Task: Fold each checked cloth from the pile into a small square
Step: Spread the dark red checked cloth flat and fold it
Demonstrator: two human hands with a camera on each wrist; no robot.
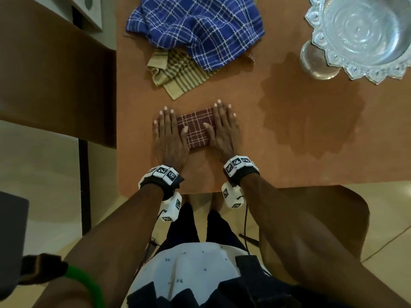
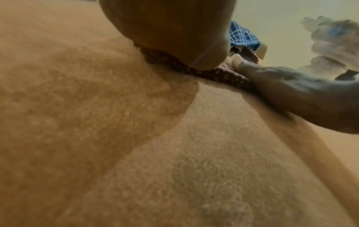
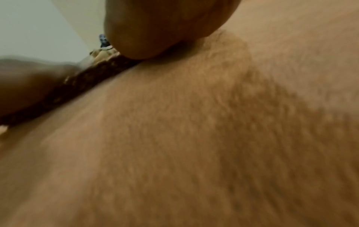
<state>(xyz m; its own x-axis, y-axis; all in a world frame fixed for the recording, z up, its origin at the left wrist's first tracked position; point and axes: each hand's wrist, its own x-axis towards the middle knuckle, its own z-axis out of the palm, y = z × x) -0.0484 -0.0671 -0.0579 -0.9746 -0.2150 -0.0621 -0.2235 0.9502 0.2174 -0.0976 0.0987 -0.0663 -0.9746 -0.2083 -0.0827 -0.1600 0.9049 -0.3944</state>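
The orange-brown surface (image 1: 289,130) fills the middle and right of the head view. An embossed silver bowl (image 1: 364,34) is seen at the upper right, partly over a glass (image 1: 315,63). At the upper centre the pile is made up of a crumpled blue checked cloth (image 1: 200,30) laid over a beige striped cloth (image 1: 178,74). Just below the pile, at frame centre, the folded maroon checked cloth (image 1: 195,127) is pressed flat on the surface. The left hand (image 1: 169,136) is laid on its left edge and the right hand (image 1: 222,130) on its right edge, both with fingers straight and spread, thumbs turned inward on the fabric. In the left wrist view the maroon cloth's edge (image 2: 174,64) is seen under the palm. Black-and-white square markers are carried on both wristbands (image 1: 162,174); no readable writing or brand is shown.
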